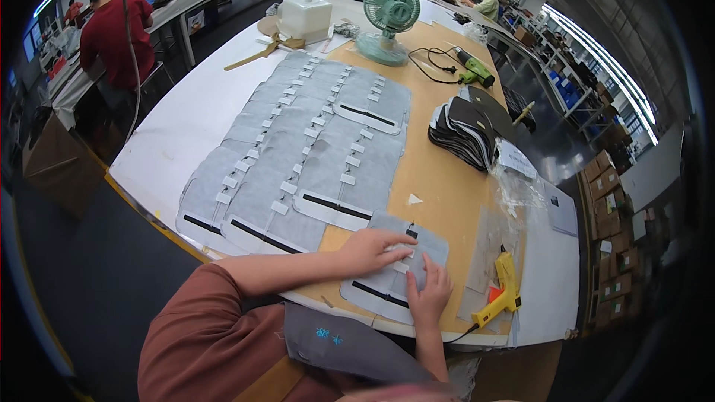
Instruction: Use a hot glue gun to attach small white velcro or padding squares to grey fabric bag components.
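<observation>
I see my left hand [372, 247] lying flat, fingers spread, on a grey felt panel with a black strip and small white tabs [395, 268], which sits at the table's near edge, just right of centre. My right hand [428, 294] presses on the same panel's near right part, fingers together and flat; neither hand grips anything.

Just beyond and to the left of it, rows of overlapping grey felt panels [298, 156] cover the middle of the table, reaching toward its far side. Just right of my right hand, near the table's near right corner, lies a yellow hot-glue gun [505, 290] with its black cord trailing over the near edge. Clear plastic sheeting [514, 190] lies beyond it along the right edge, next to a stack of black fabric pieces [465, 134]. At the far end stand a teal desk fan [389, 18], a green cordless driver [473, 68] and a white box-shaped container [304, 16].

The table [439, 193] has a tan board top on the right and a white surface on the left. Open tan board shows between the panel rows and the black stack. Other people sit at long tables beyond, under ceiling strip lights; cardboard boxes [614, 253] are stacked on the floor to the right.
</observation>
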A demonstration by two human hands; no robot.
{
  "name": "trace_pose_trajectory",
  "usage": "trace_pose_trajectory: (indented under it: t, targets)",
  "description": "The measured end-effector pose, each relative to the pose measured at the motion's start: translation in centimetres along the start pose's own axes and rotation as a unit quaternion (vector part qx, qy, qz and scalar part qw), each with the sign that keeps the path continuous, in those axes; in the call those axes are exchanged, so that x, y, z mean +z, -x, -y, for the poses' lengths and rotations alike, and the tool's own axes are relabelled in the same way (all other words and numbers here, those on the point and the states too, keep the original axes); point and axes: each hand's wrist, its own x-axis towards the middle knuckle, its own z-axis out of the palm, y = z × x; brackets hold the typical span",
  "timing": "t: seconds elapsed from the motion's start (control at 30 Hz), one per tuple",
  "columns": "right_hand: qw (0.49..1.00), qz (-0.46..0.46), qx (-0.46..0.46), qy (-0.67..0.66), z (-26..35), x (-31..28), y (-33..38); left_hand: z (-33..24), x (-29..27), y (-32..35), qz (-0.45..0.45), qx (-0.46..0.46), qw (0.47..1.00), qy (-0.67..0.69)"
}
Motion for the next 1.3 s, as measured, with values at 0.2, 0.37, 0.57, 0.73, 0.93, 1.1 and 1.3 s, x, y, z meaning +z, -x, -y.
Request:
trace_pose_trajectory:
  t: [0.2, 0.37, 0.57, 0.73, 0.93, 1.1, 1.3]
  targets:
    - [0.987, -0.096, -0.069, -0.111, 5.2, -2.5, -0.2, -1.6, -0.9, 0.1, 0.046, -0.371, 0.527, 0.763]
    - [0.981, -0.081, -0.158, -0.084, 6.1, -3.0, -0.3, -2.5, 1.4, 2.5, 0.046, -0.372, 0.445, 0.813]
    - [0.976, -0.077, -0.133, -0.152, 5.6, -3.5, 0.5, -1.5, 3.0, 3.9, 0.078, -0.333, 0.398, 0.851]
    - [0.952, -0.017, -0.027, -0.305, 6.1, -3.4, 0.1, -3.3, 3.1, 4.2, 0.038, -0.397, 0.387, 0.831]
    - [0.977, -0.039, 0.024, -0.21, 6.3, -2.6, 0.7, -3.6, 3.2, 4.6, 0.036, -0.428, 0.404, 0.808]
    - [0.987, -0.047, 0.036, -0.15, 3.6, -2.9, -0.1, -1.2, 1.7, 4.5, 0.022, -0.439, 0.446, 0.779]
    - [0.991, 0.034, 0.122, -0.039, -3.7, -2.2, -0.8, -0.8, -3.2, 3.2, -0.001, -0.306, 0.938, 0.16]
